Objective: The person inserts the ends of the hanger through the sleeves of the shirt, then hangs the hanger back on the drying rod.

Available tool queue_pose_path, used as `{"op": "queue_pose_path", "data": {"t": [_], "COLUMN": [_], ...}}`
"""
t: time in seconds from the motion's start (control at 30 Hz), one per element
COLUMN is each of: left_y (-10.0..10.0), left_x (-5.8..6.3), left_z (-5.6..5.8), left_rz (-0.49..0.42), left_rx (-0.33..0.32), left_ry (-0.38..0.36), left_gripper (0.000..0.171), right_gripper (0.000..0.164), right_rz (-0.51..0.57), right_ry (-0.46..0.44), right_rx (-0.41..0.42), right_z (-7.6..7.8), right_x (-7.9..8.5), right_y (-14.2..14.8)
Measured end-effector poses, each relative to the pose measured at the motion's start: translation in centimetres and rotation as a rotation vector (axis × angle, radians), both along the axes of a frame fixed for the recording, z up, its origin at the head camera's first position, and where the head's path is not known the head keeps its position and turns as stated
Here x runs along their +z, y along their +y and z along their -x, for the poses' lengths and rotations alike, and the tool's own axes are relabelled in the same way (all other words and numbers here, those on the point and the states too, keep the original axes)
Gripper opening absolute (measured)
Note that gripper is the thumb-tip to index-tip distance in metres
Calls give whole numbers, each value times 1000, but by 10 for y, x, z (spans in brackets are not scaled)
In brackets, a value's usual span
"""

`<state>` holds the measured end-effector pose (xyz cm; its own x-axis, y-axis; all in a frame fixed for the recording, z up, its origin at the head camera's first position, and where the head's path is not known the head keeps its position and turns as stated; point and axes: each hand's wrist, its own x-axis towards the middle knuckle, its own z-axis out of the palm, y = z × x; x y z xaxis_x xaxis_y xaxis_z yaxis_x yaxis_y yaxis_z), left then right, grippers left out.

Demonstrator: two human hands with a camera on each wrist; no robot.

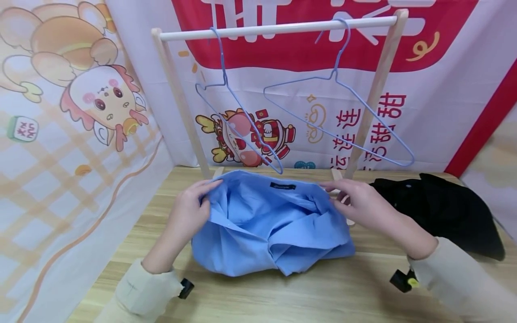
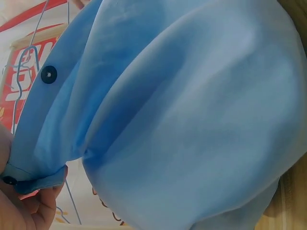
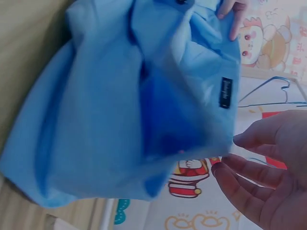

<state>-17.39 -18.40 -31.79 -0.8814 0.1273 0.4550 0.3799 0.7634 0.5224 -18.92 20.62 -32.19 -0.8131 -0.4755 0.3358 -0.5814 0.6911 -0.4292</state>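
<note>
A light-blue shirt (image 1: 250,242) is bunched up on the wooden table, its top edge raised and spread toward the rack. Inside that edge shows a small black label (image 1: 282,186). The left hand (image 1: 193,204) pinches the edge at its left end. In the left wrist view, dark buttons sit along the fabric strip, one button (image 2: 49,74) standing out plainly. At the opposite end, the right hand (image 1: 359,199) has the edge between thumb and fingers. From the right wrist, the shirt's corner (image 3: 223,148) lies between the thumb tip and the other fingertips.
Behind the shirt stands a rack with a white rail (image 1: 278,28). Two blue wire hangers hang from it, a left hanger (image 1: 224,83) and a right hanger (image 1: 335,78). A black garment (image 1: 444,215) lies at the table's right. Printed cloth (image 1: 133,215) covers the walls.
</note>
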Motion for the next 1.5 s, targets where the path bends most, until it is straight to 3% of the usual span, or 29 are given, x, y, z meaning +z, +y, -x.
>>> {"op": "queue_pose_path", "data": {"t": [0.23,0.43,0.8,1.27,1.5], "left_y": [0,1,-1,-2,-2], "left_x": [-3,-8,-6,-7,-8], "left_z": [-1,0,-4,-3,-3], "left_rz": [-53,-59,-69,-69,-77], "left_rx": [-17,-35,-20,-25,-36], "left_ry": [11,27,-15,-28,-31], "left_gripper": [45,44,48,47,46], "right_gripper": [33,27,33,50,58], "right_rz": [49,123,225,402,499], "right_ry": [-44,-102,-111,-444,-582], "right_rx": [46,34,56,88,134], "right_z": [7,14,27,51,55], "right_x": [19,40,64,77,82], "right_y": [-11,-22,-47,-88,-113]}}
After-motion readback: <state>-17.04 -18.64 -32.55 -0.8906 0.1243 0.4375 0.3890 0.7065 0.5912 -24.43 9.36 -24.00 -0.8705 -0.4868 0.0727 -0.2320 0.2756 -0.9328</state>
